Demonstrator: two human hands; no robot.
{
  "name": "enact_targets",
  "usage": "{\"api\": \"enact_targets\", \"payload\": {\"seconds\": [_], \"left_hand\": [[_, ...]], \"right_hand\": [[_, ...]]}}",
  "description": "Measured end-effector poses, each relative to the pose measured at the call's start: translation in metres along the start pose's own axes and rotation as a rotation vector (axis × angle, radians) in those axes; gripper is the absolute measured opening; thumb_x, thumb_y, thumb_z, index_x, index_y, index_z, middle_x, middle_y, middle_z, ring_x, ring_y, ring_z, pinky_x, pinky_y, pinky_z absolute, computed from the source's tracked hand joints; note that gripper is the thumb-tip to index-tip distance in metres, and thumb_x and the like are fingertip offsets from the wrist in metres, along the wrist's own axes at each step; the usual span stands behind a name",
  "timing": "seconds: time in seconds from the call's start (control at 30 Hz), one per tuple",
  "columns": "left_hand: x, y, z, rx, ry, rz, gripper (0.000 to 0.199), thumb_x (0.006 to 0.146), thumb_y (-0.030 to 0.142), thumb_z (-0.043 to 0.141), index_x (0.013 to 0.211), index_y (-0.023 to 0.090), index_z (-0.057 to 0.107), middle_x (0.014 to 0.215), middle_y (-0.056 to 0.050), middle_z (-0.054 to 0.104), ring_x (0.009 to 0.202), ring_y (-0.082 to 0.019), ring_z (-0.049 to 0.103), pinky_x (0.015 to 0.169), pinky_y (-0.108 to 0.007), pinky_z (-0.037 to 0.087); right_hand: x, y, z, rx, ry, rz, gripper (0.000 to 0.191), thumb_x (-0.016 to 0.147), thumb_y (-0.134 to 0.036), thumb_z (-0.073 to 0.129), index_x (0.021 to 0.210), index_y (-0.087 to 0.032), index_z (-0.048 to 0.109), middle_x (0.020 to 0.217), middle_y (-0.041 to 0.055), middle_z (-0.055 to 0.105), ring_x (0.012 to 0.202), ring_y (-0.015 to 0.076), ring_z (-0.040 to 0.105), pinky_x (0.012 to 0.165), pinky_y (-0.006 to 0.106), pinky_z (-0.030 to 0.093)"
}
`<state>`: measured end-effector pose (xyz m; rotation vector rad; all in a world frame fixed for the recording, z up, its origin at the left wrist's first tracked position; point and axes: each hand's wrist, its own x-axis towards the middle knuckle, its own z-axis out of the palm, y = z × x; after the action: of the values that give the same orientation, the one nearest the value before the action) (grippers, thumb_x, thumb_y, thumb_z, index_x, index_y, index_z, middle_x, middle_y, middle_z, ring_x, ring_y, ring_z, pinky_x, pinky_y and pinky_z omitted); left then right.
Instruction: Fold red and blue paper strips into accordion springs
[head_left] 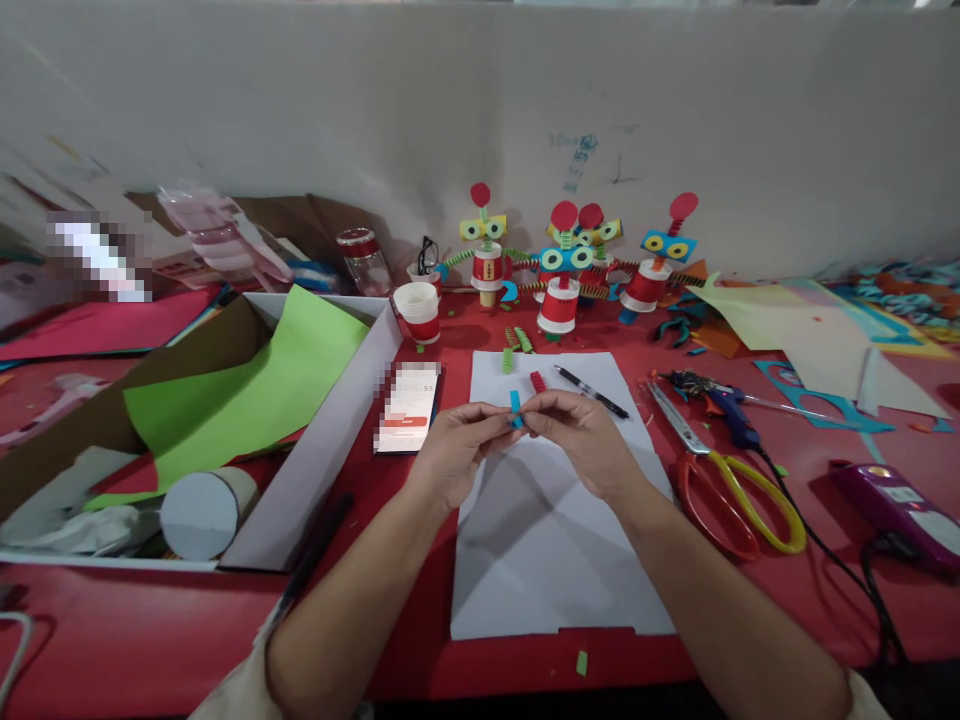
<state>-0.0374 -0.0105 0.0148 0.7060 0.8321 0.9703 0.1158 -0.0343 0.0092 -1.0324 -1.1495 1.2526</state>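
Between the fingertips of both hands is a small blue paper strip (515,403), held above a white sheet (555,560). My left hand (461,445) pinches it from the left and my right hand (577,435) from the right, thumbs and forefingers nearly touching. Just beyond the fingers lie a folded red paper spring (538,382) and a green paper spring (508,360), with more green springs (523,341) behind. A black pen (592,391) rests slantwise on the sheet, to the right of the hands.
Paper-cup robot figures (559,305) stand along the back wall. Right of the sheet lie scissors (720,470), a blue glue gun (724,405) and a purple device (900,510). On the left are a phone (409,405), stacked paper cups (418,310) and a box (322,440) holding green paper.
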Motion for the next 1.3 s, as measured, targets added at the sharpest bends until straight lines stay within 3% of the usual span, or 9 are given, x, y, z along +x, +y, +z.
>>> {"api": "enact_targets", "payload": {"seconds": [0.23,0.37,0.53,0.83,1.3], "left_hand": [[-0.001,0.001,-0.001,0.012,0.005,0.032,0.009,0.054,0.012,0.075,0.063,0.012,0.072,0.064,-0.006,0.07,0.067,-0.018,0.067,0.083,-0.035,0.053],[-0.002,0.002,0.0,0.004,-0.021,0.037,0.015,0.053,0.008,0.072,0.067,0.013,0.073,0.065,-0.006,0.071,0.069,-0.018,0.068,0.084,-0.034,0.051],[-0.004,0.0,0.004,0.085,-0.022,0.06,0.02,0.056,0.016,0.08,0.075,0.014,0.074,0.073,-0.005,0.073,0.071,-0.015,0.067,0.082,-0.03,0.05],[-0.001,-0.005,0.001,0.117,0.02,0.057,0.015,0.062,0.024,0.08,0.072,0.014,0.074,0.072,-0.005,0.072,0.069,-0.013,0.066,0.077,-0.028,0.051],[0.001,-0.005,-0.001,0.109,-0.005,0.045,0.014,0.062,0.022,0.079,0.074,0.015,0.074,0.072,-0.003,0.072,0.068,-0.012,0.066,0.074,-0.025,0.052]], "right_hand": [[0.0,0.005,0.0,-0.049,0.046,-0.031,0.013,0.072,-0.03,0.071,0.081,-0.02,0.07,0.077,-0.0001,0.068,0.074,0.014,0.062,0.073,0.03,0.049],[-0.002,0.008,0.003,-0.116,0.12,-0.069,0.014,0.076,-0.031,0.067,0.084,-0.02,0.068,0.075,0.0003,0.067,0.071,0.0142,0.06,0.069,0.029,0.048],[-0.006,0.006,0.01,-0.226,0.221,-0.098,0.013,0.076,-0.031,0.065,0.082,-0.02,0.067,0.076,0.0012,0.066,0.069,0.0148,0.059,0.066,0.029,0.047],[-0.007,0.004,0.012,0.088,0.155,0.054,0.015,0.074,-0.032,0.066,0.082,-0.019,0.064,0.072,-0.0007,0.064,0.067,0.0121,0.059,0.07,0.029,0.048],[-0.005,0.002,0.009,0.101,0.118,0.138,0.012,0.07,-0.028,0.07,0.077,-0.019,0.067,0.072,-0.001,0.065,0.07,0.0128,0.06,0.071,0.029,0.044]]}}
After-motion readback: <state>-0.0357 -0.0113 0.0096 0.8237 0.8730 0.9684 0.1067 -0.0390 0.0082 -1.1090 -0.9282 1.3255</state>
